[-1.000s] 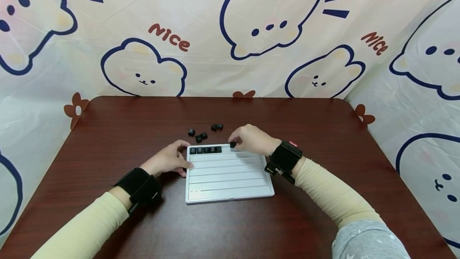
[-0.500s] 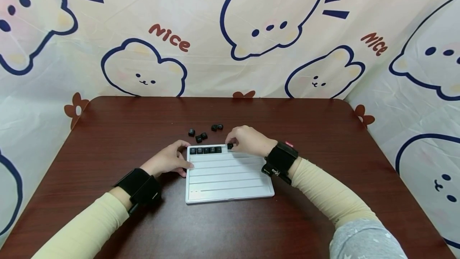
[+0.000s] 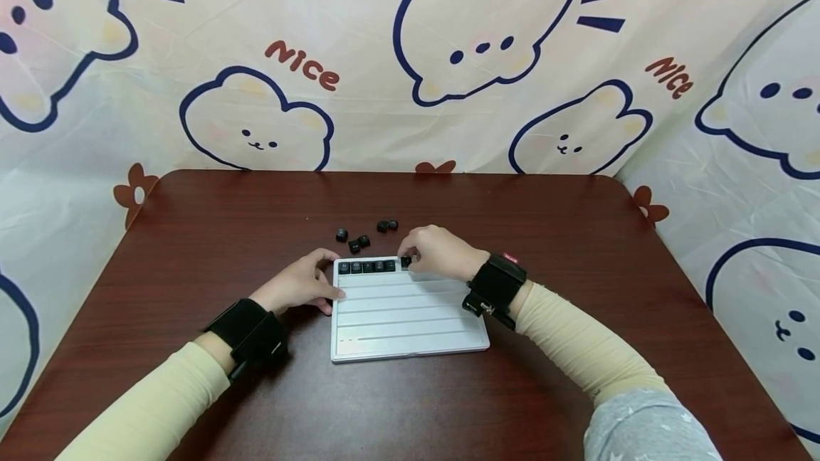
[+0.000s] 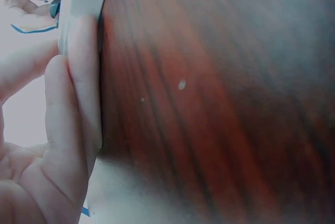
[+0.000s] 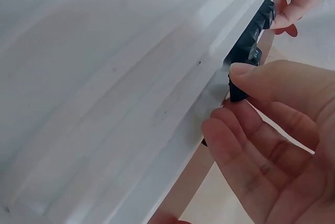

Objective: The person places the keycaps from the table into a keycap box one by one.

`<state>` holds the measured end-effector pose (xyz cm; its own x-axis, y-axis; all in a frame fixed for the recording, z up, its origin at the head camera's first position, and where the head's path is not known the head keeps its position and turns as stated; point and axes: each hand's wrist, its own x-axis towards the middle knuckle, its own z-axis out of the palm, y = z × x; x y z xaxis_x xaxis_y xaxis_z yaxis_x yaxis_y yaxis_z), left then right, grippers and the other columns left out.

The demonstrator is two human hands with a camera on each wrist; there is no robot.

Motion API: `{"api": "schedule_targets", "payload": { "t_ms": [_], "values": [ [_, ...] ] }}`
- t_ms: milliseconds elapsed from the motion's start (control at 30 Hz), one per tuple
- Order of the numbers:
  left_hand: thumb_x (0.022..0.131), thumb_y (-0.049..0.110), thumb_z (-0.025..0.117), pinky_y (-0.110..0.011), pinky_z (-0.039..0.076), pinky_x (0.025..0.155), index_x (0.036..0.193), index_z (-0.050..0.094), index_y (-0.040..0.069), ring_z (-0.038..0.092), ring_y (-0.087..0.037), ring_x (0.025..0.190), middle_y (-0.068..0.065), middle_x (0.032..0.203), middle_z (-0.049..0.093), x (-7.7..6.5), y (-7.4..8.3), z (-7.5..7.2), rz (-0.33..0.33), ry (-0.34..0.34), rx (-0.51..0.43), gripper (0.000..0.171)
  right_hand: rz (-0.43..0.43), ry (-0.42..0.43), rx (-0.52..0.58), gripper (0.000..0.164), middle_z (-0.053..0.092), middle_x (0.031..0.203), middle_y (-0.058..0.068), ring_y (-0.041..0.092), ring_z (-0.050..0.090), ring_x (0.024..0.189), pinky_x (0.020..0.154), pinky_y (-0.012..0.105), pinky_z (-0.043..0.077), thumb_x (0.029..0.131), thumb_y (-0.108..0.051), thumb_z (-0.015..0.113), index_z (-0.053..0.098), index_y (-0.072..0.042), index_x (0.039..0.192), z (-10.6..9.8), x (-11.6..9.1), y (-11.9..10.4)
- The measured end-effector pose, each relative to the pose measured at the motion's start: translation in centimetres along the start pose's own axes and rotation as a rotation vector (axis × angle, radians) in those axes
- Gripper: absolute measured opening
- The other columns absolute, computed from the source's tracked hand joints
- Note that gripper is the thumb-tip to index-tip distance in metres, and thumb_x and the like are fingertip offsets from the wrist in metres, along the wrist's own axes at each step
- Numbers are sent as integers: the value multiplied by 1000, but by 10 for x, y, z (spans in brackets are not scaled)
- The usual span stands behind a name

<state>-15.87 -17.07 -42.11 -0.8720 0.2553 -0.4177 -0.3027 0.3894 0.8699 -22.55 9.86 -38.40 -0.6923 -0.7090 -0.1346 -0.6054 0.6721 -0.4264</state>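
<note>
A white ridged tray (image 3: pixel 410 319) lies on the table, with a row of black keycaps (image 3: pixel 367 267) in its top groove at the left. My left hand (image 3: pixel 304 282) grips the tray's left edge, thumb on top; in the left wrist view its fingers (image 4: pixel 65 93) lie along the tray's side. At the tray's far edge, my right hand (image 3: pixel 442 251) pinches one black keycap (image 5: pixel 238 89) between thumb and finger. That keycap is just right of the row, partly covered by the thumb. In the right wrist view a neighbouring keycap (image 5: pixel 255 55) carries a small printed legend.
Beyond the tray several loose black keycaps lie on the dark wooden table (image 3: pixel 256 212), among them one keycap (image 3: pixel 342 235) at the left and a pair (image 3: pixel 387 225) farther back. A patterned cloth (image 3: pixel 371 119) hangs behind the table.
My right hand has moved slightly left along the tray's far edge with the pinched keycap, closer to the row. The left hand and the tray have stayed put.
</note>
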Motion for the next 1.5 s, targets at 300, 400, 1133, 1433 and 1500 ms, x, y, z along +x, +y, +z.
{"api": "schedule_targets", "payload": {
  "t_ms": [300,400,1133,1433,1500],
  "values": [
    [89,-6,76,-27,58,57,145,39,-2,64,-18,56,-16,81,59,1,-1,0,-4,0,2,67,3,7,-6,24,69,112,10,16,57,84,78,27,52,89,1,76,76,-3,113,4,0,-3],
    [89,-5,76,-27,58,57,145,39,-2,64,-18,56,-16,81,59,1,-1,1,-4,-3,0,68,14,12,-12,25,69,114,10,16,55,83,76,27,50,89,2,76,75,-3,114,7,0,-3],
    [90,-5,75,-26,58,57,146,38,-3,64,-17,56,-16,82,60,0,0,-2,-3,-15,3,67,12,15,-47,22,66,100,5,16,53,82,72,25,48,90,3,74,72,-3,111,13,1,-7],
    [90,-6,75,-27,59,57,145,39,-3,64,-18,56,-16,81,60,0,1,-2,-7,-17,-9,66,17,22,-46,16,70,103,7,15,58,82,77,28,53,91,-1,75,74,-4,107,11,3,-6],
    [90,-6,75,-27,58,57,145,39,-3,64,-18,56,-16,81,60,0,2,-2,-7,-17,-4,66,25,18,-42,16,69,101,6,15,57,81,76,28,52,91,-2,75,73,-4,106,11,2,-6]
  ]
}}
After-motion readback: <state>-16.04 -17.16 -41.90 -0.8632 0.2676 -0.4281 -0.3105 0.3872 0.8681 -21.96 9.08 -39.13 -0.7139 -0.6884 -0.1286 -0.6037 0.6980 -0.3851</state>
